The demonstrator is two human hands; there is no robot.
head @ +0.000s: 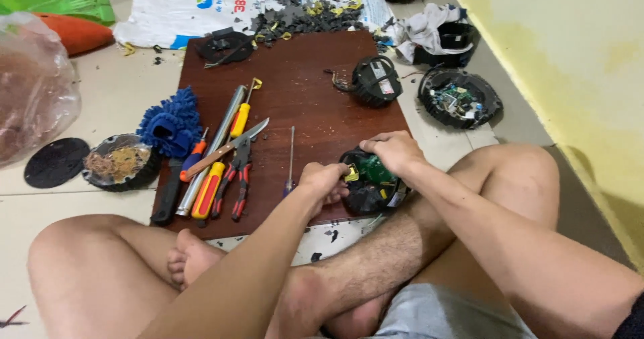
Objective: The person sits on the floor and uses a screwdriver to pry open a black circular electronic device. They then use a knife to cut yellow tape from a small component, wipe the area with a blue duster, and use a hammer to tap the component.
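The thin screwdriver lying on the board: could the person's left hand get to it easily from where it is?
Probably yes. The thin screwdriver lies uncovered on the wooden board, just beside the left hand, which is busy on the round black device.

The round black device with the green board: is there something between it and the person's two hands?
No. Both hands already touch the round black device: the left hand grips its near-left edge, and the right hand rests on its top rim. Nothing visible lies between them.
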